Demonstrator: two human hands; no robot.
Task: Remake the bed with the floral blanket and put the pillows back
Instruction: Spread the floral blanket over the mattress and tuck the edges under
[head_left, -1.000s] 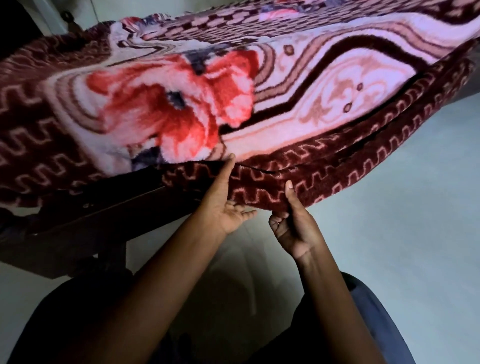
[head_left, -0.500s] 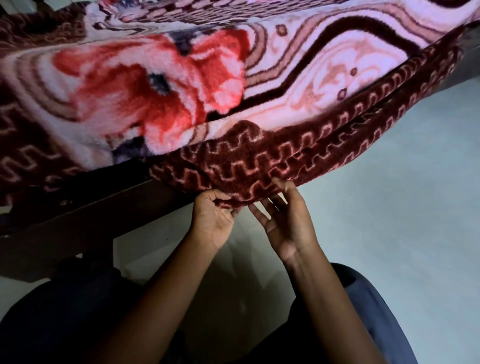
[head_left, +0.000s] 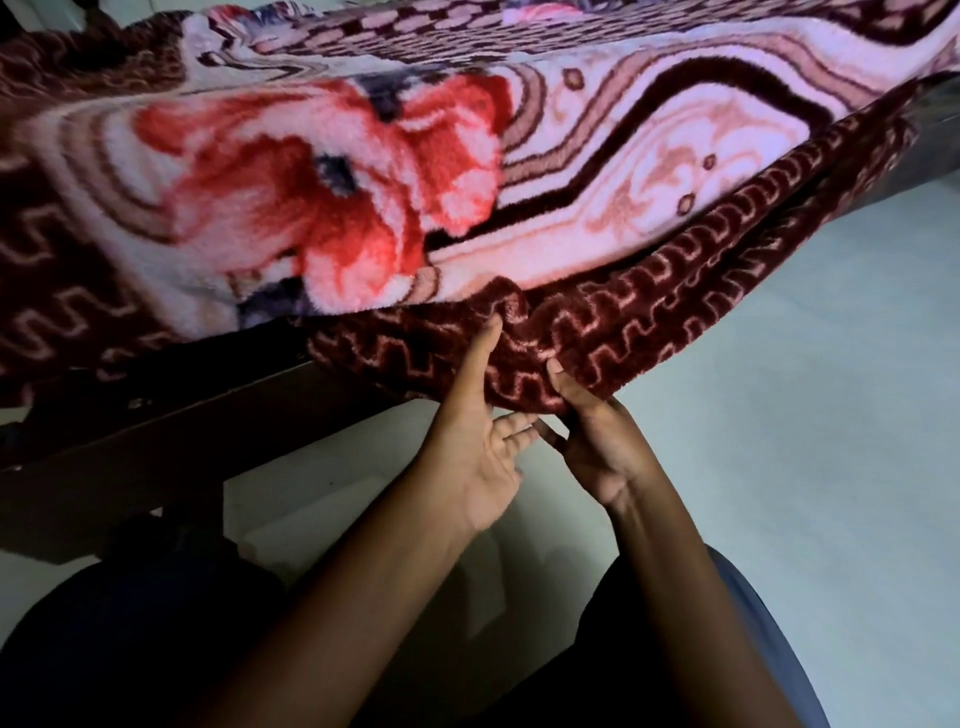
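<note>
Left hand (head_left: 480, 457) is spread with the palm up and the fingers loose and straight. Its thumb points up and touches the maroon border (head_left: 649, 322) of the floral blanket (head_left: 322, 208), holding nothing. Right hand (head_left: 597, 452) sits just beside it, thumb on the front of the hem and fingers curled under the edge, so it reads as a pinch on the border, though the fingertips are partly hidden by fabric. The blanket covers the bed top and drapes over the near side. Its doubled-up border hangs directly above and in front of both hands, over the dark bed frame (head_left: 156, 441) and the pale floor (head_left: 779, 415). No pillows in view. Handling, judged by the look: thick plush fleece, soft and floppy with no stiffness. Likely heavyish for its bulk, and it will sag and bunch wherever it is unsupported — the pile looks grippy, not slippery, and nothing about it is fragile. Best hold is the hem itself, with a full thumb-over, fingers-under pinch through both layers and the hands spread apart along the edge. A single close-set grip would probably just drag a fold rather than shift the whole side.
</note>
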